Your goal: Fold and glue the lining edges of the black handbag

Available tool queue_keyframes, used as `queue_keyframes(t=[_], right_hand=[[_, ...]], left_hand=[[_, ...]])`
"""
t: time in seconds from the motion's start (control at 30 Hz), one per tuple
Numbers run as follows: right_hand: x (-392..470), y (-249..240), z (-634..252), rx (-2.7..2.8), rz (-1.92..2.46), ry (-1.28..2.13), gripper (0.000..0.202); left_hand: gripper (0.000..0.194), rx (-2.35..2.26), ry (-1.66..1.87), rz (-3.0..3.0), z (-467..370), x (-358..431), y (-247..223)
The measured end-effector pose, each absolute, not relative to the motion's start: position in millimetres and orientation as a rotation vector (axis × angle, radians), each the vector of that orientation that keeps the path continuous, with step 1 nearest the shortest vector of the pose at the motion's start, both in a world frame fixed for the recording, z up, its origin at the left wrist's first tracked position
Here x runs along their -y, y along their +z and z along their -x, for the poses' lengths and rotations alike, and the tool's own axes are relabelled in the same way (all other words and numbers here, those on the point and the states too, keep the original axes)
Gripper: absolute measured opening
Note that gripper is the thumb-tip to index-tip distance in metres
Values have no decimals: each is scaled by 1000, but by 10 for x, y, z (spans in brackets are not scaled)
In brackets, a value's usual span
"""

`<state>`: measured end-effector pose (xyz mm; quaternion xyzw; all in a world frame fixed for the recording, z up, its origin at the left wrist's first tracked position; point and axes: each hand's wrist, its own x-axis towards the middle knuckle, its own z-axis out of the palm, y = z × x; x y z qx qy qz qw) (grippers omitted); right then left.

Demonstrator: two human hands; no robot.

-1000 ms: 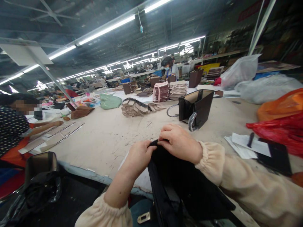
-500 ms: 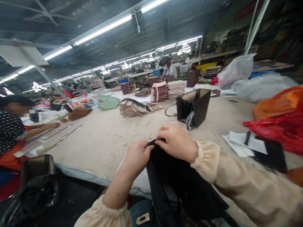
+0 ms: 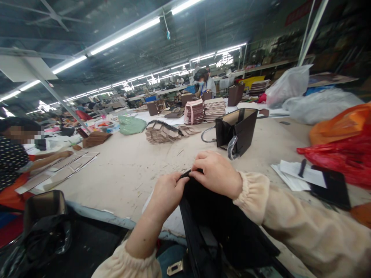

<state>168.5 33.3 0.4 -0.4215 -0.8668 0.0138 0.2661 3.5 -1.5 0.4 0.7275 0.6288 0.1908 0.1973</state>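
Observation:
A black handbag (image 3: 228, 231) leans against the table edge in front of me, its dark inside facing up. My left hand (image 3: 168, 193) pinches the bag's upper rim between thumb and fingers. Right beside it, my right hand (image 3: 216, 173) is closed on the same rim, the two thumbs almost meeting. A gold-coloured metal clasp plate (image 3: 175, 268) shows at the bag's lower left. Beyond my hands a finished-looking dark brown handbag (image 3: 243, 133) stands upright on the table, with plastic-wrapped handles. My fingertips partly hide the rim.
On the table (image 3: 121, 173) lie a fanned pile of beige pieces (image 3: 162, 133), stacked brown panels (image 3: 194, 112) and a green plastic bag (image 3: 131, 125). At right are papers, a black phone-like slab (image 3: 330, 189) and a red plastic bag (image 3: 344, 154). A co-worker (image 3: 14, 154) sits at left; another open bag (image 3: 45, 208) is below.
Both hands keep their hold on the handbag's rim in nearly the same place. The view has shifted very slightly; nothing else has visibly moved.

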Motion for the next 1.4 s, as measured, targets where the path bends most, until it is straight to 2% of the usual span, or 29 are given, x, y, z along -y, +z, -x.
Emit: queue_keyframes(t=[0.5,0.73,0.9,1.0,1.2,1.4], right_hand=[[-318,5,-1727,2332,1108,36,16],[-412,-95,-1886,2290,1039,236,45],[-497,-120,-1908,2390,951,287,26],[-513,-109,-1907,2399,953,299,22],[-518,-103,-1906,2388,981,300,24],[-573,-107,-1937,2425,975,398,42]], left_hand=[[27,-1896,361,-2100,6,-73,25],[26,-1850,406,-2074,0,-95,16],[24,-1824,416,-2086,17,-96,28],[24,-1800,429,-2098,37,-97,20],[26,-1681,478,-2041,49,-113,-3],[25,-1760,351,-2105,20,-213,59]])
